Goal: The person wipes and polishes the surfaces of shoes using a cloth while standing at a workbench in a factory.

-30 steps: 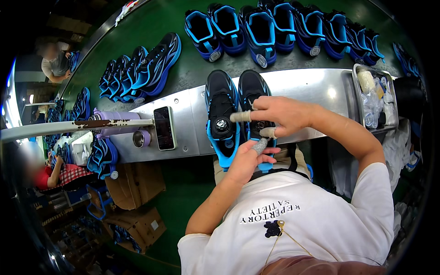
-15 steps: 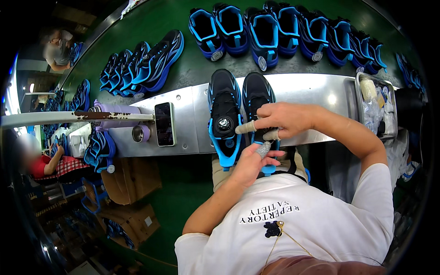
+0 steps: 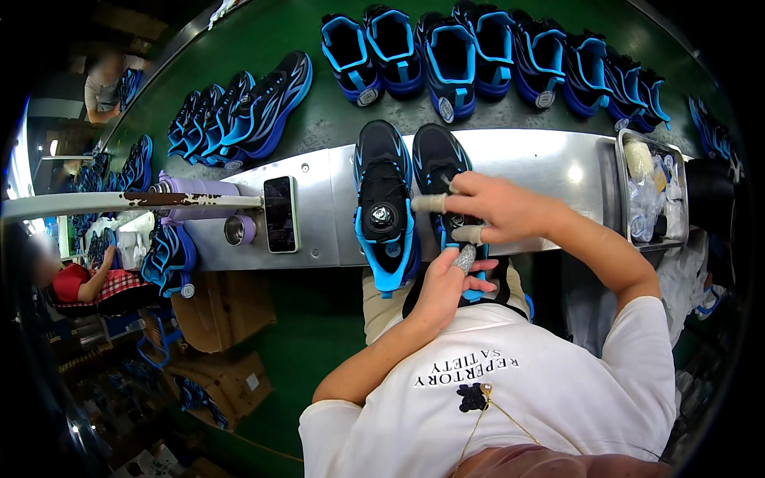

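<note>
A pair of black sneakers with bright blue trim lies on the metal ledge, toes pointing away from me. The left sneaker (image 3: 382, 187) has a round dial on its tongue and stands untouched. Over the tongue of the right sneaker (image 3: 437, 155), my right hand (image 3: 498, 209) has its index finger and thumb apart, both in beige finger covers. Part of that sneaker's dial shows between them. My left hand (image 3: 446, 287) grips the heel collar of the right sneaker, a grey wrap on its thumb. Its fingers partly hide the heel.
Rows of similar sneakers (image 3: 450, 60) stand on the green surface (image 3: 327, 119) beyond the metal ledge (image 3: 335, 199). Left on the ledge are a phone (image 3: 280, 215), a purple cup (image 3: 239, 229) and a purple bottle (image 3: 211, 199). A metal tray (image 3: 677, 195) of bagged items sits right. Co-workers are at far left.
My right hand's fingers have shifted slightly over the right sneaker's tongue, uncovering part of its dial. The left hand stays at the heel. The whole view has moved slightly.
</note>
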A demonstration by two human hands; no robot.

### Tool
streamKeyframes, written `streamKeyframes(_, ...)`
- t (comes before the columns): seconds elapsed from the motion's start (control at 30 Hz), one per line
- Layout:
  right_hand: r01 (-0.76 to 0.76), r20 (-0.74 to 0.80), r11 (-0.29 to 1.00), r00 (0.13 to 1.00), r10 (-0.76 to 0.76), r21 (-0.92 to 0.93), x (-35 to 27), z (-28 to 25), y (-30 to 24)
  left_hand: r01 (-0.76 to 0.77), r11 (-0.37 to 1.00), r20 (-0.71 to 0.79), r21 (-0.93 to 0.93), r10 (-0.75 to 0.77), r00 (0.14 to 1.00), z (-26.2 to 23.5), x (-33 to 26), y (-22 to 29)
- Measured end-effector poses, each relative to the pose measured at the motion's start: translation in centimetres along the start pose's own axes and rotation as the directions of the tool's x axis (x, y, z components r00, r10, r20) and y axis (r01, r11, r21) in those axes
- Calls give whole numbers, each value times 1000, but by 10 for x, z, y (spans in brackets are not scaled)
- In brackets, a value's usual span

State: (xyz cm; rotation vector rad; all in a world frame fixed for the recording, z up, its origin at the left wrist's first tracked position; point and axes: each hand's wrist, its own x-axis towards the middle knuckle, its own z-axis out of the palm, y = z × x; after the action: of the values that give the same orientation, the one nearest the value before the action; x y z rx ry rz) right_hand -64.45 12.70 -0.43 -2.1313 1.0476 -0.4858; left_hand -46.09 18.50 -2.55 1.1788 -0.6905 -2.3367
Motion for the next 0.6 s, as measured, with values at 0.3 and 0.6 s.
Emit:
streamKeyframes(0.3, -277, -45, 520, 851, 524, 808, -16, 27, 32, 46, 972, 83, 229, -66, 994, -10, -7, 7)
streamKeyframes(0.6, -118, -372, 990, 918, 138, 76, -44, 31, 4, -205, -220, 275, 954, 363, 890, 8, 17, 76)
